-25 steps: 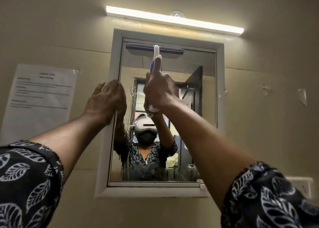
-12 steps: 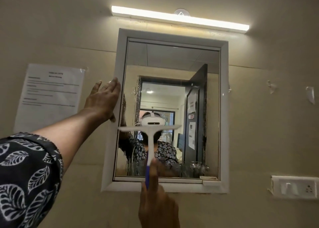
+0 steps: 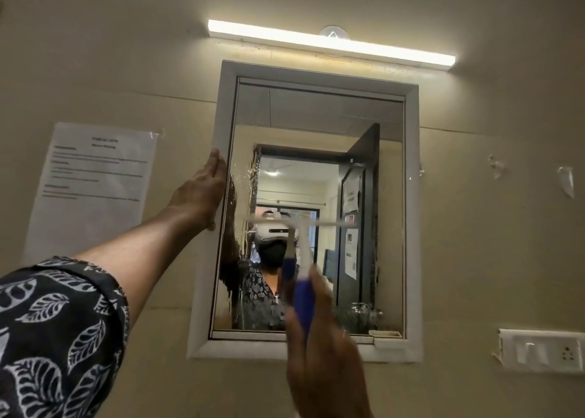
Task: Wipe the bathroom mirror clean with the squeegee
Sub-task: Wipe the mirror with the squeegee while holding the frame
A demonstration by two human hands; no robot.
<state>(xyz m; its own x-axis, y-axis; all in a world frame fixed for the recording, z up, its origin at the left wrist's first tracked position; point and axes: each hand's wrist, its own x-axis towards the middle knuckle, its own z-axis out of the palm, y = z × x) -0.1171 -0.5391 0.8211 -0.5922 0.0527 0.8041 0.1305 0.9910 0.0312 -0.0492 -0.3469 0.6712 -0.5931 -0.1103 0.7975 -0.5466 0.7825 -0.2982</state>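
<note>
The mirror [image 3: 316, 120] hangs on the beige wall in a white frame [image 3: 411, 215]. My right hand [image 3: 326, 351] grips the blue handle of the squeegee [image 3: 302, 228], blurred by motion. The squeegee's white blade lies level across the glass at about mid height. My left hand [image 3: 202, 193] rests flat on the frame's left edge, fingers pointing up. Streaks and droplets cover the left strip of the glass. The rest of the glass reflects a dark open door and a person with a headset.
A tube light [image 3: 329, 42] glows above the mirror. A printed paper sheet [image 3: 95, 180] is taped to the wall on the left. A white switch and socket plate [image 3: 541, 349] sits lower right. Torn tape bits [image 3: 565, 180] stick to the right wall.
The squeegee went from the top of the mirror down to mid height a second ago. In the last half second it shifted right, staying near mid height. My left hand stayed on the frame.
</note>
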